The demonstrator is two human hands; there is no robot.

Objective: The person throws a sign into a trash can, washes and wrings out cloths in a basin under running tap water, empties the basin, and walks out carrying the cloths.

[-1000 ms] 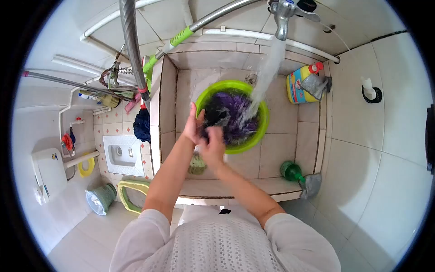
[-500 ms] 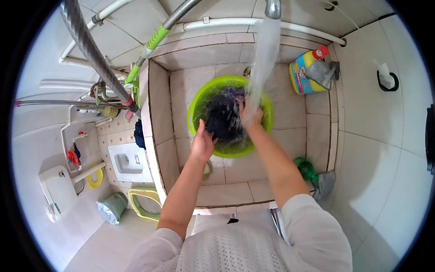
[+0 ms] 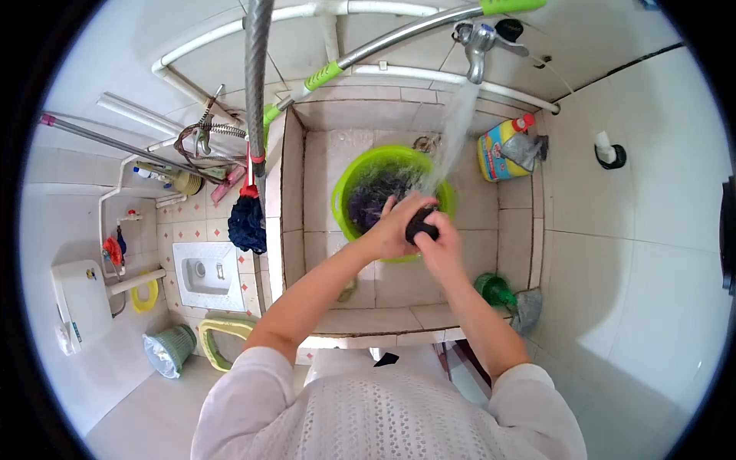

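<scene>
A lime-green basin (image 3: 337, 201) stands in the tiled sink, holding dark wet clothes (image 3: 369, 201) under water. Over its near rim, a small bunched black cloth (image 3: 420, 224) is gripped between my two hands; whether it is a sock I cannot tell. My right hand (image 3: 442, 247) is closed on it with the thumb on top. From the other side my left hand (image 3: 392, 228) grips the same cloth, some of its fingers hidden. Water runs from the metal tap (image 3: 477, 61) into the basin, just behind my hands.
A yellow bottle with a red cap (image 3: 494, 157), draped with a grey cloth (image 3: 523, 151), stands at the sink's right rear. A green bottle (image 3: 494, 290) lies front right. Mop handles (image 3: 406, 34) cross the left and back. A squat toilet (image 3: 207, 276) is at left.
My hands were apart inside the basin; now they are together over its near rim, holding a black cloth. The view has shifted, showing more of the tap.
</scene>
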